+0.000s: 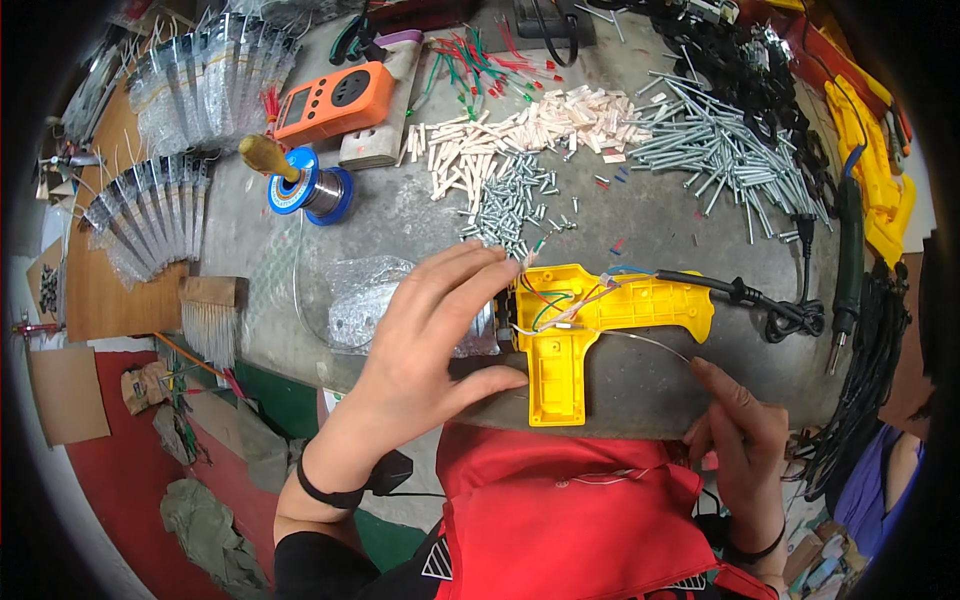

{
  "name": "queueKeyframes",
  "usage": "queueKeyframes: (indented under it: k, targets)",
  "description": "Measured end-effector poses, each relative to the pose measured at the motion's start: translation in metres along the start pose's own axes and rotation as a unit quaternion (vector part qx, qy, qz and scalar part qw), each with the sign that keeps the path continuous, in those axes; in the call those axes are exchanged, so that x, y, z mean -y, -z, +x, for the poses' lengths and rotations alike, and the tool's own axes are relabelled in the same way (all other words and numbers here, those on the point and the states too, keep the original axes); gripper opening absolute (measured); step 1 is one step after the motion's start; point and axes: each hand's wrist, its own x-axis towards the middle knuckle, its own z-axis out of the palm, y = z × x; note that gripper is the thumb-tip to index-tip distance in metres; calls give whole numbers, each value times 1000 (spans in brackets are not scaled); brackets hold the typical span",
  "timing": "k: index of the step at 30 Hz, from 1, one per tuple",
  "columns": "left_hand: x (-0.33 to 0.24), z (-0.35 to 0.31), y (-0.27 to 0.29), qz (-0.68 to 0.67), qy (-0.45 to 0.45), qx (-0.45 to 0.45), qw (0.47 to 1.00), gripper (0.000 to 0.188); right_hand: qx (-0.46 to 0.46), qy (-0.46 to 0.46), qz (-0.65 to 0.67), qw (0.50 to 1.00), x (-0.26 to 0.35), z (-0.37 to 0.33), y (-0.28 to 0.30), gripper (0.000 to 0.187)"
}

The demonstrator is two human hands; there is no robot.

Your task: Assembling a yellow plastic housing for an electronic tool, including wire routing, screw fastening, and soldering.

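Observation:
A yellow pistol-shaped tool housing half (560, 345) lies on the grey bench in front of me, its inner side up, with red, green, blue and white wires in it. My left hand (430, 320) spans the housing's front end, fingertips at its upper left corner and thumb against the grip. Clear bubble wrap (375, 300) sticks out beneath that hand. A thin pale wire (650, 343) runs from the housing to the fingertips of my right hand (740, 420), which is curled near the bench edge. A black power cord (735, 291) leaves the housing's rear.
Small screws (512, 200), pale ceramic-looking sticks (580, 120) and long screws (710, 140) lie heaped behind the housing. Left stand a solder spool (325, 195) and an orange meter (335, 103). A soldering iron (848, 260) hangs at right, near black cables (865, 390).

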Motion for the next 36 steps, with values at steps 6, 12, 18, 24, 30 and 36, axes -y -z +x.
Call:
queueKeyframes:
  k: [6,12,18,24,30,36]
  targets:
    - [12,-4,-7,39,54,49,997,87,-28,38,10,999,3,5,-13,43]
    - [19,-8,5,36,64,68,995,74,-19,48,10,999,8,8,-15,38]
    - [30,-26,8,-122,140,14,983,33,45,77,9,996,9,29,-36,43]
    - [28,-16,4,-95,108,-5,990,41,73,34,114,990,16,28,-34,40]
    - [34,-15,6,-58,51,42,996,48,140,-101,275,946,20,33,-28,37]
    - [22,-7,1,-79,52,38,995,45,162,-8,135,978,11,58,-41,36]
